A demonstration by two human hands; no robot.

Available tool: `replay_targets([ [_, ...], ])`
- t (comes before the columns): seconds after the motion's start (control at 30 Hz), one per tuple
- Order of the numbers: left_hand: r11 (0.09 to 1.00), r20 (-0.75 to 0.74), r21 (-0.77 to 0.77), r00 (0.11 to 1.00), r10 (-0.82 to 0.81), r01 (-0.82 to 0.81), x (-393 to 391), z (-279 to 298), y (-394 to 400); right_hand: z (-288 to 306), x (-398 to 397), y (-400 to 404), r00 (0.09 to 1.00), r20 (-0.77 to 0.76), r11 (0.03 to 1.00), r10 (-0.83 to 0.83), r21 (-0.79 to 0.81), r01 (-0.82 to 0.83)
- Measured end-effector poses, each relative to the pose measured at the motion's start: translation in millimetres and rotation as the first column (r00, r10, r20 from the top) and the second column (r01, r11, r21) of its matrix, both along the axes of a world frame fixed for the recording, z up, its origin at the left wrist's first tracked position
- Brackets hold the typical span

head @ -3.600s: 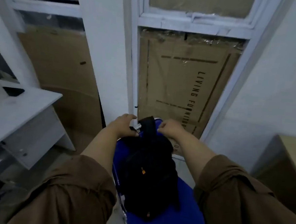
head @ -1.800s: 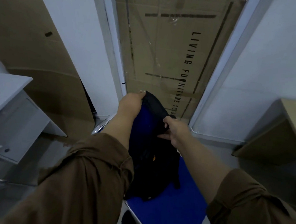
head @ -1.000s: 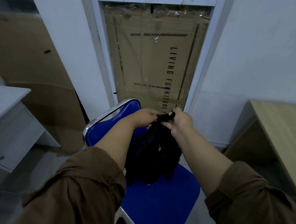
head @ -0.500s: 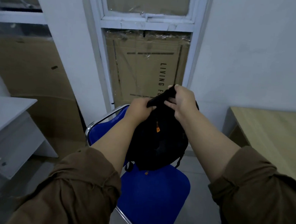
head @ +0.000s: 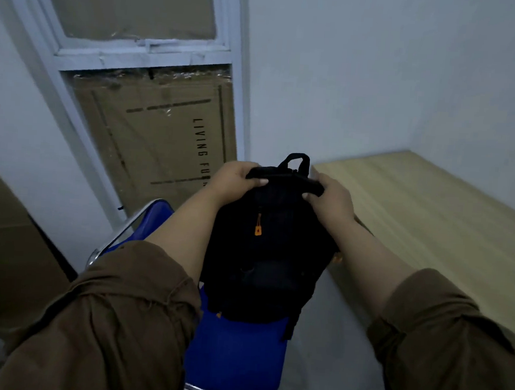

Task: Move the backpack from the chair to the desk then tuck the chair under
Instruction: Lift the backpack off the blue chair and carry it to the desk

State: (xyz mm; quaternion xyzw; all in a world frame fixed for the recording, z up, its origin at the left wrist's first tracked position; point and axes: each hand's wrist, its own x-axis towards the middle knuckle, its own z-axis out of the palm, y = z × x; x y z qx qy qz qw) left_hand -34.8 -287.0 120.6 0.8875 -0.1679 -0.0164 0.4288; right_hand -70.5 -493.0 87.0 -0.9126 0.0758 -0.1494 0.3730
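A black backpack with an orange zip pull hangs in the air in the middle of the view, above the seat of a blue chair with a chrome frame. My left hand grips its top edge on the left side. My right hand grips the same edge on the right. The pack's carry loop sticks up between the hands. A light wooden desk stands to the right against the wall, its near corner just behind my right hand.
A white window frame backed with taped cardboard stands behind the chair. Another brown board leans at the left. White walls meet in a corner beyond the desk. Grey floor shows between chair and desk.
Both hands have lifted the backpack off the chair seat and carried it to the right, toward the desk. The view has turned right, so more of the desk shows.
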Motion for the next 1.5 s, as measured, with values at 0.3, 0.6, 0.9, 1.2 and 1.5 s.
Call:
replay_targets([
  [0.3, 0.963, 0.023, -0.014, 0.963, -0.27, 0.271, -18, 18, -96, 11, -90, -78, 0.937, 0.123, 0.943, -0.326, 0.108, 0.313],
  [0.6, 0.875, 0.07, -0.274, 0.916, -0.396, 0.399, -52, 30, -256, 62, -170, -205, 0.763, 0.215, 0.786, -0.61, 0.046, 0.616],
  [0.9, 0.813, -0.086, -0.358, 0.851, -0.518, 0.459, -97, -23, -448, 71, -251, -371, 0.58, 0.198, 0.601, -0.79, 0.066, 0.797],
  [1.2, 0.836, -0.03, -0.356, 0.889, -0.457, 0.418, -121, -39, -597, 49, -284, -497, 0.569, 0.068, 0.573, -0.819, 0.078, 0.816],
  [1.5, 0.899, -0.026, -0.256, 0.927, -0.374, 0.355, -108, -52, -663, -20, -300, -535, 0.45, -0.206, 0.396, -0.869, 0.256, 0.882],
])
